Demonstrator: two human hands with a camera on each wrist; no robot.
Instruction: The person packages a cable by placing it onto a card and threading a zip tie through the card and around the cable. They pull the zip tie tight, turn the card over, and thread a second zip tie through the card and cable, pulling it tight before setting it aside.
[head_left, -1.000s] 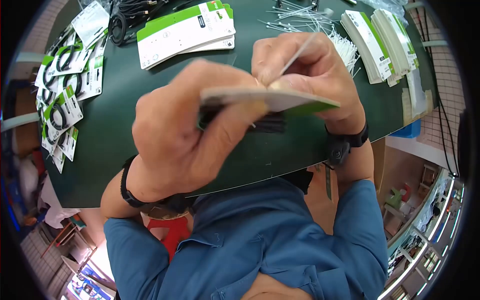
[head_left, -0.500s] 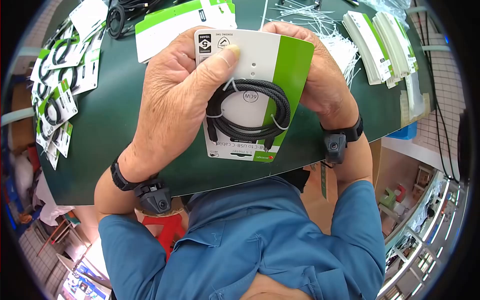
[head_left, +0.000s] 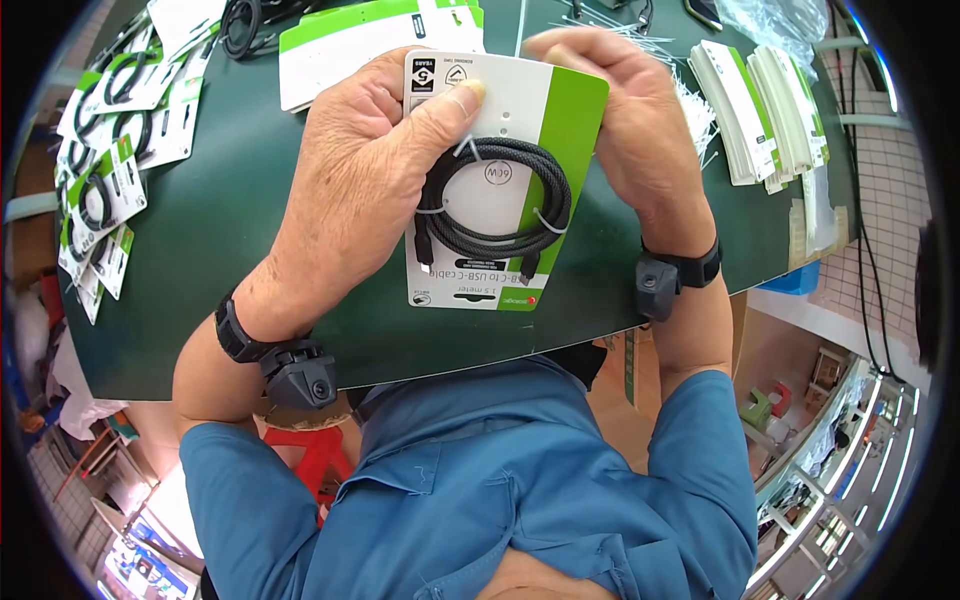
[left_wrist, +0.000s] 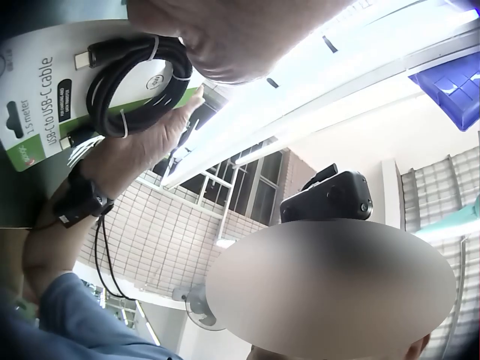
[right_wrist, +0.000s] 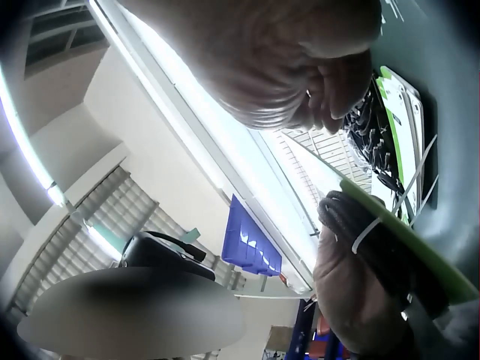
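Note:
My left hand (head_left: pixel 370 160) grips a white-and-green retail card (head_left: pixel 500 105) upside down, thumb across its front and fingers behind. A coiled black braided USB-C cable (head_left: pixel 560 185) lies against the card, with clear ties (head_left: pixel 432 211) around the coil. One long white cable tie tail (head_left: pixel 521 25) rises behind the card's top edge; more cable tie tails (right_wrist: pixel 421 171) show in the right wrist view. My right hand (head_left: pixel 650 125) is at the card's green side, fingers bent and partly hidden behind it; I cannot tell whether they pinch a tie.
Carded cables (head_left: pixel 110 190) are piled on the green table (head_left: pixel 200 330) at left. Blank cards (head_left: pixel 370 45) lie beyond my left hand, near loose black cables (head_left: pixel 240 25). White cable ties (head_left: pixel 698 120) are strewn behind my right hand, beside two card stacks (head_left: pixel 735 110).
The card first swung from edge-on to face up towards me. Since then it has shifted slightly upward, still in my left hand, while my right hand has moved a little behind its green edge.

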